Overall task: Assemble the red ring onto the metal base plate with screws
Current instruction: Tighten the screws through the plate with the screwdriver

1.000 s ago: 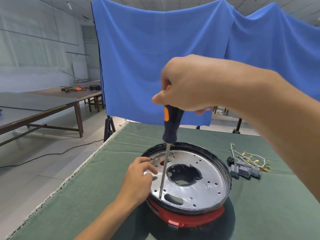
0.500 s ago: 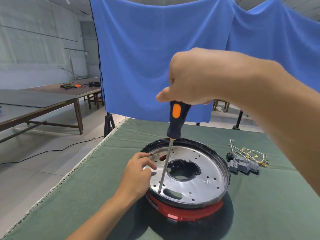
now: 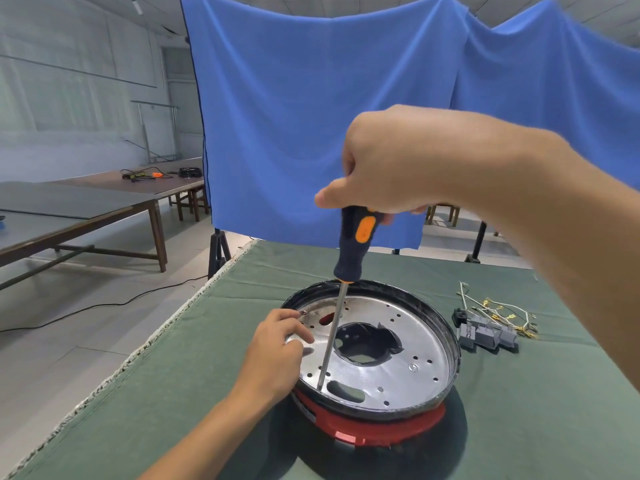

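A round metal base plate (image 3: 412,355) with a black rim and a central hole lies on the green table, on top of the red ring (image 3: 377,429), whose near edge shows below it. My right hand (image 3: 391,164) grips the top of a black and orange screwdriver (image 3: 355,244). Its shaft runs down to the plate's near left part, the tip by an oblong slot. My left hand (image 3: 277,355) rests on the plate's left rim, thumb and fingers curled over the edge.
Grey connector blocks (image 3: 485,336) with a bundle of wires (image 3: 498,310) lie to the right of the plate. A blue cloth (image 3: 311,116) hangs behind the table. Wooden tables (image 3: 104,206) stand at the left; the green table's left edge (image 3: 138,351) is close.
My right hand has turned on the screwdriver handle, its orange patch now further round. The view has shifted slightly. My left hand stays on the rim.
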`<act>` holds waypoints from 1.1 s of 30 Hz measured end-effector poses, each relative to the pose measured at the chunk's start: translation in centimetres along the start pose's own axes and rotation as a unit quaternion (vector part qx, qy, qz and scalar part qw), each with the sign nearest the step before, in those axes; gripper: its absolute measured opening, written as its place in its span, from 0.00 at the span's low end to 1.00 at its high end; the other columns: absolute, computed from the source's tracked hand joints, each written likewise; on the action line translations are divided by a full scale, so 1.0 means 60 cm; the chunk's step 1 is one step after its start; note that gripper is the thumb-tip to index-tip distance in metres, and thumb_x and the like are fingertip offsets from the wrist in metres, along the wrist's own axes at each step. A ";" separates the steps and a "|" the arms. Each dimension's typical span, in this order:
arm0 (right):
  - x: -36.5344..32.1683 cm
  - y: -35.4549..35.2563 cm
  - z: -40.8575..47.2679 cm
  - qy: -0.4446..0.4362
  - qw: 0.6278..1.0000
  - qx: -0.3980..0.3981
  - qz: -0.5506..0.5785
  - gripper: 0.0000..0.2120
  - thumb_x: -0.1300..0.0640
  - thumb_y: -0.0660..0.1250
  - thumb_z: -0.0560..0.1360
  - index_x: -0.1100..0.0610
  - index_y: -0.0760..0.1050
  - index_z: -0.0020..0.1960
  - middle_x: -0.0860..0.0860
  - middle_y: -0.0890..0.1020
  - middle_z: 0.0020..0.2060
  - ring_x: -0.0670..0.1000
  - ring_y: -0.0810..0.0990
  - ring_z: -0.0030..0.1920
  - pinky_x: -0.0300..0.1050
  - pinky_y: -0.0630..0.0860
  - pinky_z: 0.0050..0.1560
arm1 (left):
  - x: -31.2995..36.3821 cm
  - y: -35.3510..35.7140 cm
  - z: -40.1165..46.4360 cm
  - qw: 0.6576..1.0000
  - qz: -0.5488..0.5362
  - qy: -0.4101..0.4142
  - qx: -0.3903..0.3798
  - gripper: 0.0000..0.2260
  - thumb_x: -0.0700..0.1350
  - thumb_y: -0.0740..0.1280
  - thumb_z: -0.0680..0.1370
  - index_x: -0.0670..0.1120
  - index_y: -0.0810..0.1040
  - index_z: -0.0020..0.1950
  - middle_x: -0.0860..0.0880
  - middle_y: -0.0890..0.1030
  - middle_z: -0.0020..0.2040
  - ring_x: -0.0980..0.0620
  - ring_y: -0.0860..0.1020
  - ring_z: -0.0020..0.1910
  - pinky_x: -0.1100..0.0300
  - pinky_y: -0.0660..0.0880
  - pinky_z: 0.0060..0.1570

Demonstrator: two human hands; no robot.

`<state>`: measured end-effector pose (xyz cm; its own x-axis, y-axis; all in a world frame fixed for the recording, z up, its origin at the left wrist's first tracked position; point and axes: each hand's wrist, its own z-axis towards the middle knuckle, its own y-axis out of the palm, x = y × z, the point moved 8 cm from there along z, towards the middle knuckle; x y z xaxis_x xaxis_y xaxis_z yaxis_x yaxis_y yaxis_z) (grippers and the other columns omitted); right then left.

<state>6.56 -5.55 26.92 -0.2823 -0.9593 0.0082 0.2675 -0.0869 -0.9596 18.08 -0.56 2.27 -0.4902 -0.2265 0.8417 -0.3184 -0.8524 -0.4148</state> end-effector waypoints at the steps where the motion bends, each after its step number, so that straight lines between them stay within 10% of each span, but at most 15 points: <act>1: 0.004 -0.004 0.001 0.008 1.000 0.014 -0.016 0.21 0.41 0.63 0.75 0.55 0.71 0.30 0.46 0.71 0.13 0.46 0.70 0.16 0.38 0.61 0.25 | 0.000 0.000 0.000 1.000 0.002 0.000 0.001 0.17 0.28 0.57 0.74 0.45 0.79 0.36 0.53 0.72 0.57 0.56 0.69 0.54 0.84 0.66 0.37; 6: 0.000 0.011 -0.007 -0.001 0.997 -0.052 0.065 0.11 0.44 0.65 0.75 0.51 0.73 0.48 0.46 0.80 0.24 0.45 0.75 0.18 0.33 0.66 0.18 | -0.001 0.000 0.003 1.000 0.001 0.003 0.003 0.17 0.28 0.58 0.73 0.46 0.78 0.34 0.51 0.72 0.57 0.57 0.69 0.55 0.84 0.66 0.37; 10: -0.004 -0.004 -0.003 0.003 1.000 0.010 0.014 0.23 0.35 0.64 0.70 0.54 0.72 0.30 0.44 0.71 0.13 0.45 0.72 0.20 0.39 0.61 0.27 | -0.006 0.001 0.002 1.000 -0.002 -0.004 0.004 0.18 0.28 0.58 0.73 0.46 0.78 0.34 0.52 0.72 0.57 0.57 0.69 0.54 0.83 0.66 0.35; 14: -0.012 0.005 -0.004 -0.009 0.997 -0.023 0.067 0.10 0.47 0.65 0.74 0.54 0.73 0.46 0.46 0.78 0.21 0.47 0.73 0.16 0.33 0.65 0.19 | -0.005 0.001 0.002 1.000 -0.002 -0.002 0.005 0.18 0.28 0.58 0.74 0.47 0.77 0.33 0.53 0.72 0.56 0.61 0.70 0.52 0.83 0.66 0.35; 17: -0.012 -0.003 0.003 -0.027 0.998 0.044 0.032 0.17 0.50 0.64 0.74 0.57 0.66 0.33 0.50 0.69 0.18 0.51 0.66 0.20 0.34 0.59 0.19 | -0.003 0.002 0.003 1.000 0.000 0.001 0.004 0.18 0.28 0.58 0.73 0.47 0.77 0.33 0.52 0.72 0.56 0.60 0.70 0.52 0.84 0.66 0.36; 22: -0.033 0.011 -0.007 -0.037 0.990 -0.074 0.115 0.10 0.48 0.66 0.75 0.53 0.70 0.49 0.49 0.81 0.23 0.47 0.79 0.20 0.31 0.67 0.16 | -0.010 0.003 0.002 1.000 0.001 -0.001 -0.004 0.16 0.29 0.58 0.74 0.45 0.78 0.35 0.52 0.73 0.56 0.55 0.71 0.57 0.81 0.69 0.36; 26: -0.024 -0.004 -0.001 -0.033 0.998 0.046 -0.023 0.20 0.44 0.64 0.76 0.55 0.66 0.32 0.50 0.71 0.20 0.50 0.69 0.20 0.38 0.62 0.19 | -0.005 0.002 0.000 1.000 0.000 0.001 0.001 0.17 0.28 0.58 0.74 0.46 0.78 0.34 0.52 0.73 0.56 0.56 0.69 0.56 0.82 0.67 0.36; 30: -0.014 0.017 -0.001 -0.003 0.997 -0.047 0.068 0.13 0.43 0.63 0.76 0.53 0.72 0.48 0.48 0.82 0.28 0.46 0.78 0.20 0.37 0.70 0.24 | -0.004 0.001 0.000 1.000 -0.003 0.002 -0.001 0.17 0.28 0.57 0.74 0.46 0.78 0.34 0.52 0.72 0.56 0.55 0.69 0.57 0.81 0.68 0.36; 33: -0.015 0.003 -0.002 -0.017 0.999 0.013 0.032 0.16 0.41 0.66 0.72 0.53 0.75 0.35 0.46 0.77 0.18 0.44 0.74 0.18 0.36 0.64 0.21 | -0.003 0.002 -0.001 1.000 -0.014 -0.004 -0.002 0.18 0.28 0.57 0.73 0.46 0.77 0.33 0.51 0.73 0.56 0.55 0.70 0.56 0.80 0.70 0.36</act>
<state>6.72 -4.67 26.70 -0.2315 -0.9719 -0.0434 0.3086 -0.0311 -0.9507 18.09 -0.61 2.03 -0.4755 -0.2065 0.8551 -0.3347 -0.8565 -0.3930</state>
